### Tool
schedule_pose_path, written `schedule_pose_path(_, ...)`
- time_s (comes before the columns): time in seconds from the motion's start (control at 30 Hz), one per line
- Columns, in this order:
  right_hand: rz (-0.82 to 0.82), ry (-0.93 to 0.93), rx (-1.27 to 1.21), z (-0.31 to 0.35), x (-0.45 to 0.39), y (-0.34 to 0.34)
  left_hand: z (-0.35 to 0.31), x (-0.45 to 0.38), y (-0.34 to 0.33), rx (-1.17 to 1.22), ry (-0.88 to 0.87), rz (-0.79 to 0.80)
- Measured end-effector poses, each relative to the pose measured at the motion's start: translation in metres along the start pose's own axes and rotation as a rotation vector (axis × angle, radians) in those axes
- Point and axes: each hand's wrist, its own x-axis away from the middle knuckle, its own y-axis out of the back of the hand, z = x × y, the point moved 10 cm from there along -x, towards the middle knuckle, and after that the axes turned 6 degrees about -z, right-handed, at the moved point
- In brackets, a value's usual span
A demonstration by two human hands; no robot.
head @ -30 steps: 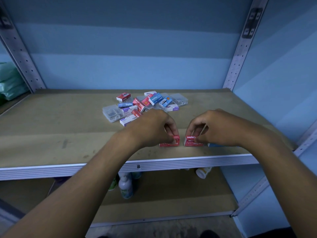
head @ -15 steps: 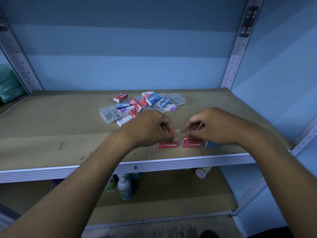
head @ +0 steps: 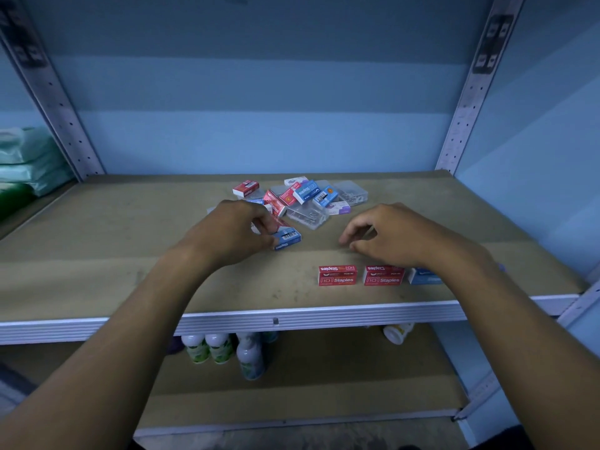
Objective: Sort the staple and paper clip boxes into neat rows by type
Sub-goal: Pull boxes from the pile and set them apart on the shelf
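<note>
1. Where the left hand (head: 233,233) reaches the near edge of the jumbled pile (head: 302,199), fingers curled round a blue staple box (head: 287,239), with a red box (head: 278,222) just behind it under the fingertips; whether the blue box is lifted or resting on the board cannot be told.
2. Right hand (head: 389,235) held just above the shelf board (head: 130,248), fingers loosely curled, grasping nothing, set between the pile and the front row.
3. Front row, near the shelf lip: two red staple boxes (head: 337,275) (head: 384,275) side by side with a narrow gap, long faces forward, then a light blue box (head: 422,277) to their right, mostly covered by the right forearm.
4. Pile at centre rear: red, blue and white cartons lying at mixed angles, overlapping clear plastic cases (head: 352,193); contents of the cases too small to identify with certainty.
5. Open board to the left of the row and pile, and a bare strip between pile and row; further board at right front hidden by the forearm.
6. Bounded by the metal front edge (head: 292,319), perforated uprights (head: 467,102) at both rear corners, and the blue wall behind.
7. Lower shelf: bottles (head: 250,358), tops cut off by the front edge; labels unreadable.
8. Left margin: green packets (head: 26,157) on the neighbouring bay, cropped by the frame.
</note>
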Motion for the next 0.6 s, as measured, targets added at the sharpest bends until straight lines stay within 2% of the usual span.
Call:
schedule_pose_path(0.37,-0.053,-0.087,0.107,-0.016,-0.044,-0.027,0.015,-0.012,-0.017,-0.134,0.013,0.011)
schedule_pose_path(0.6,-0.04,-0.164,0.095,-0.023,-0.066,-0.038,0.023,-0.018,-0.02,-0.102,0.06,0.01)
